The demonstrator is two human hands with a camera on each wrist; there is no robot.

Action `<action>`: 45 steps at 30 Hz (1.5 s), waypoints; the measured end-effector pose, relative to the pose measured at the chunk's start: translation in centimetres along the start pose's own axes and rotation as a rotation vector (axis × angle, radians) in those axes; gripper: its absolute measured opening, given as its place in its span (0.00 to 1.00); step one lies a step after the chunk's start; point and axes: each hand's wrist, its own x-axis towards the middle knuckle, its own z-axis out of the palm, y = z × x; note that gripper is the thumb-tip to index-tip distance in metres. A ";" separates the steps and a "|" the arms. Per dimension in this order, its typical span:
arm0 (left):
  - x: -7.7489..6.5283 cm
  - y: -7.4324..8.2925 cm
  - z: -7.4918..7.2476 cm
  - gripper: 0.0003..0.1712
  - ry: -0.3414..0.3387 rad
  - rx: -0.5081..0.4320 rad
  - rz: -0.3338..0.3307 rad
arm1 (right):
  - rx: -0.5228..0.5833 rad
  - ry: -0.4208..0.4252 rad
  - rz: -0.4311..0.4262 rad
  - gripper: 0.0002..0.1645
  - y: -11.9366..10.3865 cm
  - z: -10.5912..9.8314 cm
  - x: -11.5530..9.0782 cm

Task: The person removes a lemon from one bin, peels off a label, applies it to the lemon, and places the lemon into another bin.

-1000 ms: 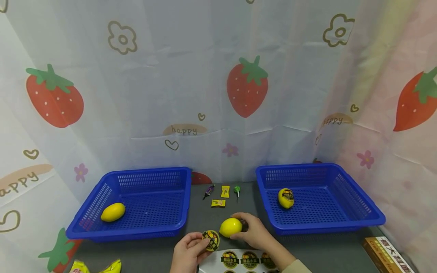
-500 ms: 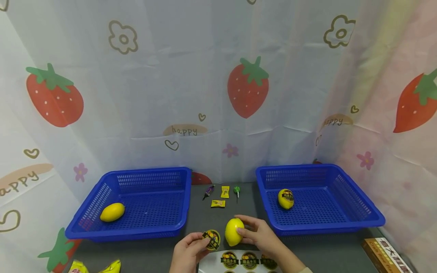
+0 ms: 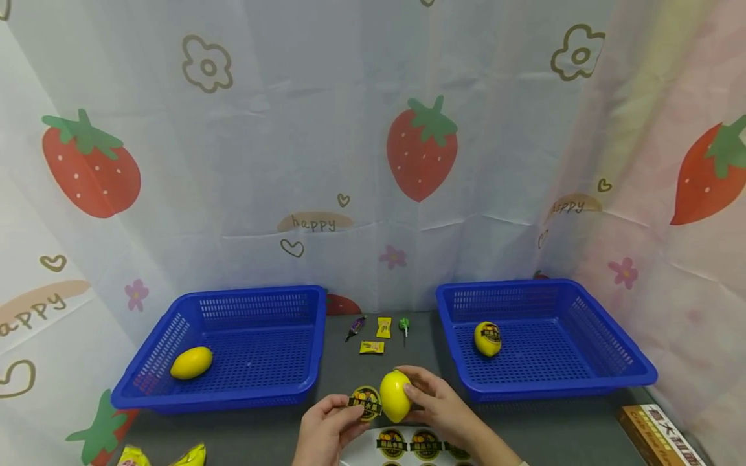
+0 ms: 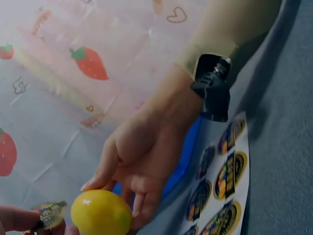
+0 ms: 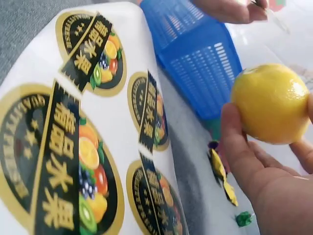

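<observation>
My left hand [image 3: 327, 428] pinches a round black-and-gold fruit sticker [image 3: 365, 404] by its edge, printed side toward the head camera. Just right of it, my right hand [image 3: 438, 404] grips a plain yellow lemon [image 3: 395, 396], held upright between thumb and fingers. Sticker and lemon are side by side, nearly meeting in the head view. Below both hands lies a white sheet of stickers [image 3: 379, 435] bearing more of the same round labels. In the right wrist view the lemon [image 5: 271, 104] shows bare yellow skin.
A blue basket [image 3: 317, 336] at left holds a plain lemon [image 3: 192, 362]. Another blue basket [image 3: 451, 343] at right holds a lemon with a sticker [image 3: 487, 339]. Several small candies [image 3: 372, 347] lie between them. Yellow packets [image 3: 192, 456] are front left, a box [image 3: 661, 435] front right.
The lemon has turned from lying sideways to upright in my right hand. My left hand has shifted slightly right, bringing the sticker closer to the lemon and turning its print level.
</observation>
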 end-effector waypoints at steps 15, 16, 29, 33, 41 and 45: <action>0.3 0.0 1.9 0.09 0.065 0.005 0.026 | 0.019 -0.024 -0.025 0.34 -0.9 1.3 -0.5; 0.2 -0.1 2.1 0.10 0.073 0.005 0.027 | 0.023 -0.027 -0.026 0.34 -0.9 1.4 -0.5; 0.5 -0.4 2.9 0.13 0.119 0.032 0.034 | 0.038 -0.053 -0.043 0.35 -1.2 1.5 -0.7; 0.5 -0.6 2.9 0.13 0.128 0.036 0.039 | 0.045 -0.053 -0.049 0.34 -1.4 1.7 -0.8; 0.6 -0.5 3.1 0.12 0.130 0.049 0.012 | 0.059 -0.089 -0.079 0.33 -1.7 1.7 -1.0; 0.7 -0.5 3.1 0.12 0.128 0.048 -0.005 | 0.057 -0.075 -0.074 0.34 -1.6 1.7 -0.9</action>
